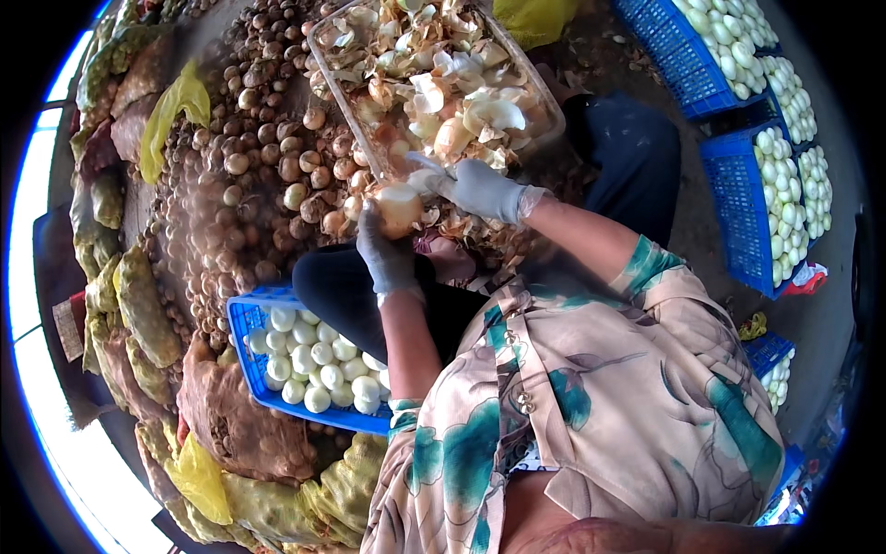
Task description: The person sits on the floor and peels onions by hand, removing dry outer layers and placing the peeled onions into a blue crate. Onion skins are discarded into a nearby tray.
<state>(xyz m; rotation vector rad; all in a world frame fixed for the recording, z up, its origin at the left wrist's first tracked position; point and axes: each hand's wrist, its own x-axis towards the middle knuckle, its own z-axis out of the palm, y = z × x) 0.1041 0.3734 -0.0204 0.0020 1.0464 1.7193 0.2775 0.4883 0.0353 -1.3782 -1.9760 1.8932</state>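
My left hand (pixel 386 256), in a pale work glove, grips a large onion (pixel 398 210) from below and the side. The onion's upper part looks pale, while brownish skin shows lower down. Just above it, my gloved right hand (pixel 481 192) holds a small knife (pixel 423 162); its blade is blurred and the handle is hidden in my fingers. The right thumb and fingertips reach close to the onion, but whether they touch it I cannot tell. Beyond both hands lies a shallow plastic tub (pixel 340 104) heaped with onion peelings (pixel 450 83).
A blue crate (pixel 311 410) of peeled onions (pixel 332 376) stands beside my left knee. Unpeeled onions (pixel 270 156) cover the floor on the left, with filled mesh sacks (pixel 145 308) behind. Several blue crates (pixel 737 201) of peeled onions stand on the right. A yellow bag (pixel 536 21) lies past the tub.
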